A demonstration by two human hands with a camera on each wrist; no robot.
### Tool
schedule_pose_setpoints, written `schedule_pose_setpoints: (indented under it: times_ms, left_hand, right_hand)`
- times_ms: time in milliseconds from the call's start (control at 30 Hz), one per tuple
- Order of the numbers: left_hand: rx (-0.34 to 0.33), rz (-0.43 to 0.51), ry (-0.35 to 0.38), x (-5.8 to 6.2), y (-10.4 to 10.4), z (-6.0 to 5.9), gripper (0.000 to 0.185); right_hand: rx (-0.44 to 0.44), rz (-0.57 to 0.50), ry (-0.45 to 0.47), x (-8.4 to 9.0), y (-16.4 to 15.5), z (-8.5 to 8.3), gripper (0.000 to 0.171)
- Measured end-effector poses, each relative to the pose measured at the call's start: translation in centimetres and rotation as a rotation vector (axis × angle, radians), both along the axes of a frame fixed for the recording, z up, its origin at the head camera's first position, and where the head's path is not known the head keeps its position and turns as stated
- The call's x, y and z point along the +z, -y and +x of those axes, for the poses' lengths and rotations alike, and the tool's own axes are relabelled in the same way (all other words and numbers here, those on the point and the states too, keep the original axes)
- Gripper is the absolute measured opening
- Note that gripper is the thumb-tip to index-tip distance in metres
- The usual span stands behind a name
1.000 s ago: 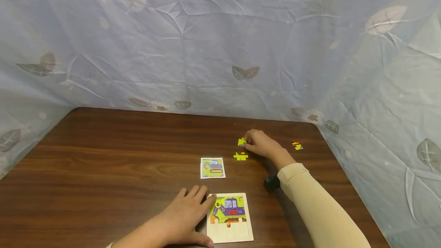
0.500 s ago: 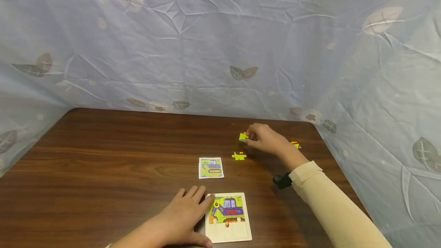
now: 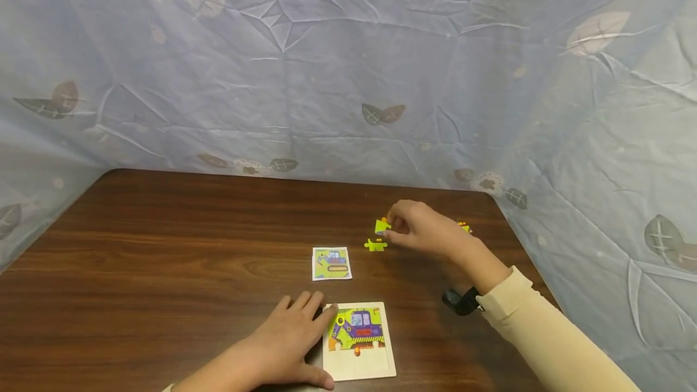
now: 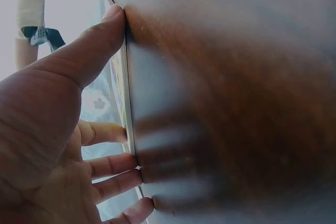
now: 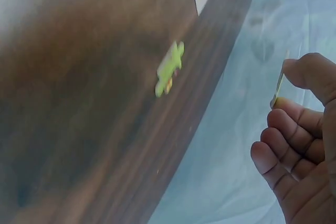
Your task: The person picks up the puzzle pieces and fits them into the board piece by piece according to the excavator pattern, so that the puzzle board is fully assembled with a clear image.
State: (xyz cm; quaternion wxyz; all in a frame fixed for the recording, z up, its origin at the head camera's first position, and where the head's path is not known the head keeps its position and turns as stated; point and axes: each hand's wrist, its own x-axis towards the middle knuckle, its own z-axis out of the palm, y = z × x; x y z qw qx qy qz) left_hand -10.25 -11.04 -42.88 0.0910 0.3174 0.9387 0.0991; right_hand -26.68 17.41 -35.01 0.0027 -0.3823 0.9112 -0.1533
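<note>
Since half a second ago, the right hand (image 3: pixel 416 227) has shifted slightly toward the wearer with its yellow-green jigsaw piece with an orange knob and bluish corner (image 3: pixel 381 227); the right forearm sits farther right. Left hand (image 3: pixel 290 339) and square cream-rimmed puzzle tray (image 3: pixel 360 371) look unchanged relative to each other.

Right hand: thumb and index finger pinched together on the piece, other fingers loosely curled. Piece is near the far side of the dark brown wood-grain bench (image 3: pixel 163 247); right wrist view shows it edge-on against the curtain, so seemingly raised. Left hand: fingers spread and fairly straight, along the tray's left edge, thumb near the lower corner, index at the upper one.

Handling, judged by look: piece very light, thin, stiff; card or wood, can't tell. Flat face probably a bit slick, knobs likely the weak spots. Best hold: opposite faces near a straight side, knobs left free; present pinch seems adequate. Tray looks light, may slide if not braced.

Second yellow-green jigsaw piece with two side knobs (image 3: pixel 376 245) lies flat just beside; thin, so a fingertip under an edge should help. White-bordered excavator picture card (image 3: pixel 331 264) lies between it and the tray.
</note>
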Motion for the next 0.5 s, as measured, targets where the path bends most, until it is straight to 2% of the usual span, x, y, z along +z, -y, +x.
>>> schedule_pose_setpoints:
  times_ms: [233,500]
  left_hand:
    - [0.003,0.007,0.014,0.2,0.0,0.0,0.113]
    - [0.001,0.002,0.010,0.1,0.1,-0.1,0.114]
  right_hand:
    - [0.095,0.020,-0.043,-1.3,1.1,4.3,0.021]
    - [0.128,0.075,-0.033,-3.2,2.9,9.3,0.022]
